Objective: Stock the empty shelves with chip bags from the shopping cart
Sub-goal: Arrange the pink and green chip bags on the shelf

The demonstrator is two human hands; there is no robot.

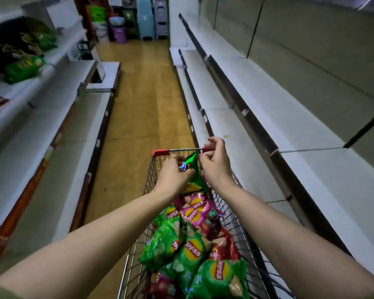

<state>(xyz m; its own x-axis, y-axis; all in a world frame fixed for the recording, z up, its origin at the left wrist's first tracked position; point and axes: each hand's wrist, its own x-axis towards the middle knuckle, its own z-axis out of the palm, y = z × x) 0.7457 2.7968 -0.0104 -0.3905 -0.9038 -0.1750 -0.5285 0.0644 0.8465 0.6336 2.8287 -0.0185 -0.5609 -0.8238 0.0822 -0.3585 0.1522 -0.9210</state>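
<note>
A wire shopping cart point(160, 152) stands in the aisle below me, filled with several green, pink and red chip bags point(188, 251). At its far end a dark green chip bag point(195, 178) is held upright above the pile. My left hand point(174, 175) grips its left side. My right hand point(215, 162) pinches its upper right edge, fingers curled. Empty white shelves point(257, 100) run along the right side of the aisle.
On the left, white shelves point(52, 117) hold a few green chip bags point(24, 69) on an upper level and a red pack at the far left edge. Wooden floor point(143, 100) runs ahead. Stacked plastic stools and bins point(138, 20) stand at the aisle's far end.
</note>
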